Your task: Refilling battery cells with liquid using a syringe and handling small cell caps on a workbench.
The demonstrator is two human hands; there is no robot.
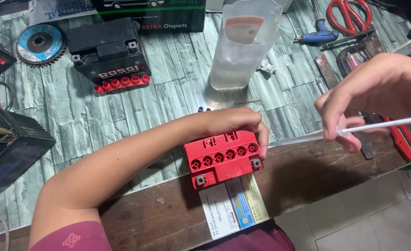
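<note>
Right at the table's front edge, the left hand [235, 122] is clamped over the far side of a small red-topped battery [223, 158], fingers curled down its right end, the forearm reaching in bare and diagonal from the lower left. The battery stands on the wooden edge strip [307, 176], its row of six round filler holes facing up and its labelled front hanging toward the camera. To the right, the right hand [373, 95] comes in from the upper right, wrist bent, fingertips pinched around a white syringe [354, 129] held nearly level; its clear tip points left, close to the battery's right end. Beyond the left hand stands a clear plastic container of liquid [242, 46]. Farther left lies a black battery with red caps [108, 56].
</note>
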